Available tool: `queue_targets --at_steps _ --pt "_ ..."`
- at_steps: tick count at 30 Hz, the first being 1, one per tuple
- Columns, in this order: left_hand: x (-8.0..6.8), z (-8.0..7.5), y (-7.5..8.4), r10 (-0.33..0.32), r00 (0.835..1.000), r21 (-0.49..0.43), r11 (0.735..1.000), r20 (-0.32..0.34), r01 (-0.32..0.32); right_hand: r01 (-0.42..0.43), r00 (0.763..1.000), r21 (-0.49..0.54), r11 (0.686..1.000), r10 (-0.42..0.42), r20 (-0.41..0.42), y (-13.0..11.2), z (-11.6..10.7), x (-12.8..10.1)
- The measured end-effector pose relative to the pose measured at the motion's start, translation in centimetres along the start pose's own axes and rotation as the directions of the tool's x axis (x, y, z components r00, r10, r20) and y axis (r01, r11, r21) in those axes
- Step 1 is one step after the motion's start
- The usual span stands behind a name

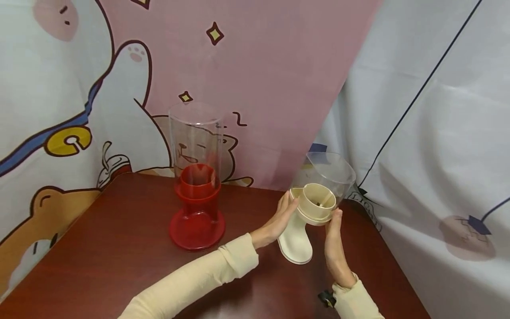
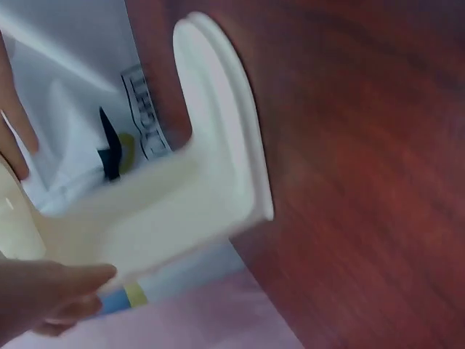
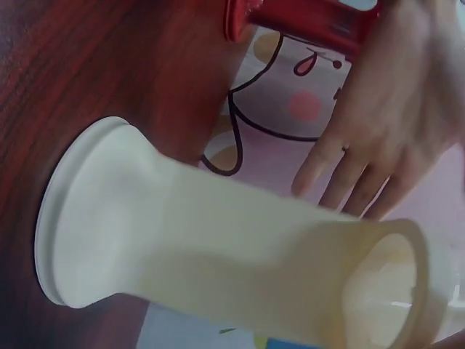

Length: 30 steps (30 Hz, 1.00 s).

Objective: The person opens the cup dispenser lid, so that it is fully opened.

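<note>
A cream plastic stand [image 1: 295, 241] with a rounded foot and a round cup at its top is in front of me at the right. Behind the cup rises a clear container [image 1: 336, 167] with a slanted rim. My left hand [image 1: 276, 221] touches the stand's left side near the cup, its fingers extended. On the opposite side my right hand [image 1: 335, 243] lies against the cup, also with straight fingers. In the right wrist view the left hand's fingers [image 3: 349, 163] reach along the cream column. The foot [image 2: 221, 109] appears to rest on the table in the left wrist view.
To the left stands a similar red stand [image 1: 197, 232] with a clear cylinder [image 1: 195, 133]. A small black object [image 1: 327, 298] lies beside my right sleeve. Printed cloth [image 1: 271, 88] hangs behind the dark wooden table [image 1: 119, 252], and white cloth [image 1: 438, 146] borders its right edge.
</note>
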<state>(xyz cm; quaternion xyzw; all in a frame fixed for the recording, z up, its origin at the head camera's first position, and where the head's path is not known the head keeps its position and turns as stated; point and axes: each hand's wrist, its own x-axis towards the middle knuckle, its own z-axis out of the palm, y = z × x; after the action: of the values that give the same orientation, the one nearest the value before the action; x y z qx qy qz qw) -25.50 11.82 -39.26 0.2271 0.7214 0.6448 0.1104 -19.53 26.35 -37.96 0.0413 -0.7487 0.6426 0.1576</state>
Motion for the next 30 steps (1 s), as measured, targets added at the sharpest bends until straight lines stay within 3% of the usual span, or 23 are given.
queue_targets --at_steps 7,8,10,11,12,14,15,17,18,22,26,30 --pt "-2.9 2.4 1.2 -0.066 0.991 0.03 0.997 -0.117 0.07 0.131 0.989 0.082 0.988 -0.136 0.051 2.3 -1.4 2.1" --pt "-3.3 2.5 1.3 -0.075 0.988 0.029 0.996 -0.136 0.08 0.171 0.981 0.143 0.975 -0.182 0.067 4.3 -2.2 3.4" --pt "-3.8 2.5 1.6 -0.085 0.983 0.016 0.996 -0.162 0.088 0.199 0.971 0.19 0.962 -0.219 0.093 5.6 -2.8 4.4" --pt "-3.9 2.3 1.7 -0.079 0.983 0.009 0.997 -0.166 0.081 0.229 0.959 0.259 0.938 -0.263 0.108 7.4 -3.5 5.4" --pt "-4.0 2.1 1.6 -0.073 0.982 0.002 0.997 -0.175 0.075 0.235 0.957 0.277 0.932 -0.271 0.102 7.5 -3.6 5.4" --pt "-3.7 1.4 1.3 -0.045 0.979 -0.001 0.999 -0.197 0.046 0.23 0.966 0.263 0.937 -0.252 0.053 7.1 -3.5 4.7" --pt "-3.3 1.0 1.1 -0.032 0.976 -0.004 0.999 -0.213 0.032 0.21 0.976 0.207 0.956 -0.217 0.011 5.2 -2.8 3.4" --pt "-2.4 0.1 0.5 -0.004 0.966 -0.011 1.0 -0.26 0.001 0.203 0.979 0.13 0.971 -0.196 -0.065 3.7 -1.9 1.5" --pt "-1.9 -0.4 0.3 -0.001 0.96 -0.023 1.0 -0.28 -0.006 0.15 0.984 0.037 0.988 -0.145 -0.099 1.6 -0.9 -0.1" --pt "-0.5 -1.3 -0.4 0.02 0.961 -0.06 0.997 -0.277 -0.038 0.118 0.986 -0.033 0.993 -0.121 -0.112 0.0 0.9 -2.3" --pt "-0.5 -0.3 -0.7 0.055 0.976 -0.037 0.997 -0.213 -0.064 0.072 0.994 0.025 0.997 -0.069 -0.089 -0.4 1.7 -2.2" --pt "-1.5 1.5 -0.4 0.07 0.972 -0.023 0.997 -0.226 -0.078 0.03 0.996 -0.032 0.999 -0.033 -0.079 0.3 1.5 -1.6"
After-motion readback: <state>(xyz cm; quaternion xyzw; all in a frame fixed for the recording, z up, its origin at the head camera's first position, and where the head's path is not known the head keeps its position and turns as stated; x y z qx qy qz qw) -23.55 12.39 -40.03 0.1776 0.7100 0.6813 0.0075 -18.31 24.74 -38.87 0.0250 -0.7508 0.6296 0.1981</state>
